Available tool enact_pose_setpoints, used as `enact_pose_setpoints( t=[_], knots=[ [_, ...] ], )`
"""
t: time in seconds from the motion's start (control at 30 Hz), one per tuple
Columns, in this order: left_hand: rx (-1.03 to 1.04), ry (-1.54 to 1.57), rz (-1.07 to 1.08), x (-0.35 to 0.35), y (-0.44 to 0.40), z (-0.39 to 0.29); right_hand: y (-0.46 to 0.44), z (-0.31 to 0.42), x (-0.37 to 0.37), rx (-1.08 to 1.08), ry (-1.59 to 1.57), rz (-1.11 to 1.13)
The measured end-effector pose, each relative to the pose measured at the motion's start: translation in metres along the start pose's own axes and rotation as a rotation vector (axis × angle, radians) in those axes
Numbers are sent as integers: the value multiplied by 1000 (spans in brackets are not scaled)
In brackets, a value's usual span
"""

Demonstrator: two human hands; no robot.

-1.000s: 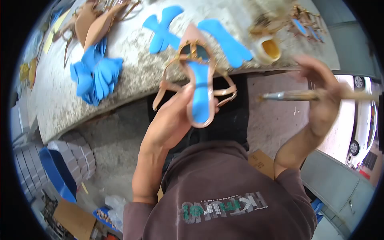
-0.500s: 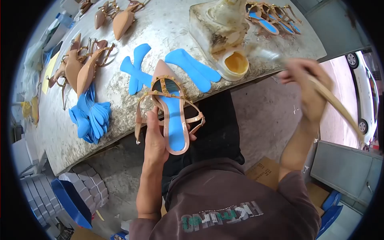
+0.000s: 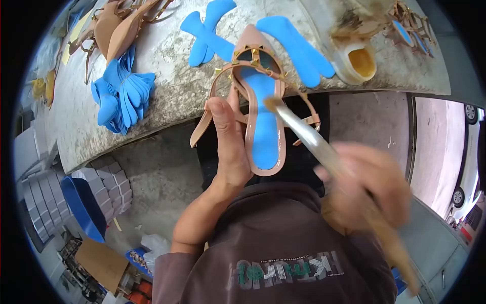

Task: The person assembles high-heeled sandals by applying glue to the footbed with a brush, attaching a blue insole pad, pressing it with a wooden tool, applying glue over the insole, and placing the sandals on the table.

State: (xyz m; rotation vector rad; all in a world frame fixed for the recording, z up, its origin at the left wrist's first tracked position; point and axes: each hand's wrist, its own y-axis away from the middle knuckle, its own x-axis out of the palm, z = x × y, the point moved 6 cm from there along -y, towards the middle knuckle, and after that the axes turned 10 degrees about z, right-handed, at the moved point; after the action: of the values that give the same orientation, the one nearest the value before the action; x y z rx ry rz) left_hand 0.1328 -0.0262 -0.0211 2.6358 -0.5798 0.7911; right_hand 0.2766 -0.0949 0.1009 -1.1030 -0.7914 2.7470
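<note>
My left hand [image 3: 232, 144] grips a pink pointed-toe shoe [image 3: 250, 38] from its left side, thumb up along the edge. Gold studs dot the shoe's straps, and a blue insole [image 3: 266, 142] lies inside it. In my blurred right hand [image 3: 372, 182] is a wooden-handled brush [image 3: 309, 137] with a silvery ferrule. Its brown bristle tip is over the insole's middle; whether it touches cannot be made out. Beyond the shoe, loose blue insoles lie crossed [image 3: 207, 35] on the left and side by side [image 3: 296, 50] on the right.
A cut-open plastic container [image 3: 345, 62] with amber liquid stands at the worktable [image 3: 167, 96] edge. A bundle of blue insoles [image 3: 126, 96] lies on the left below more shoes [image 3: 119, 28]. Further studded shoes [image 3: 412, 33] sit far right. White boxes [image 3: 45, 197] are stacked at lower left.
My right hand has brought the brush left from beside the container to over the shoe. The view has shifted, so the table appears higher. My left hand still holds the shoe.
</note>
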Motion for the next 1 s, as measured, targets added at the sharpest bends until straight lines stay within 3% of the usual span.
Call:
enact_pose_setpoints(
  t=[0.17, 0.37, 0.63, 0.73, 0.87, 1.0],
  knots=[
    [-10, 2, -103, -4, 3, 2, -30, -49, 75, -123, -2, -69],
    [-77, -84, 12, -15, 2, -3, -31, -57, 78, -38, -84, -4],
    [-70, -6, -208, -25, 6, 0, -31, -54, 66, -29, -164, 78],
    [-115, -43, -113, -25, 6, -3, -26, -49, 62, 22, -152, 119],
    [-84, -49, -156, -25, 7, 2, -23, -47, 65, -25, -64, 60],
    [-33, -336, -10, -18, 5, -1, -26, -44, 68, -59, 8, -7]
  ],
)
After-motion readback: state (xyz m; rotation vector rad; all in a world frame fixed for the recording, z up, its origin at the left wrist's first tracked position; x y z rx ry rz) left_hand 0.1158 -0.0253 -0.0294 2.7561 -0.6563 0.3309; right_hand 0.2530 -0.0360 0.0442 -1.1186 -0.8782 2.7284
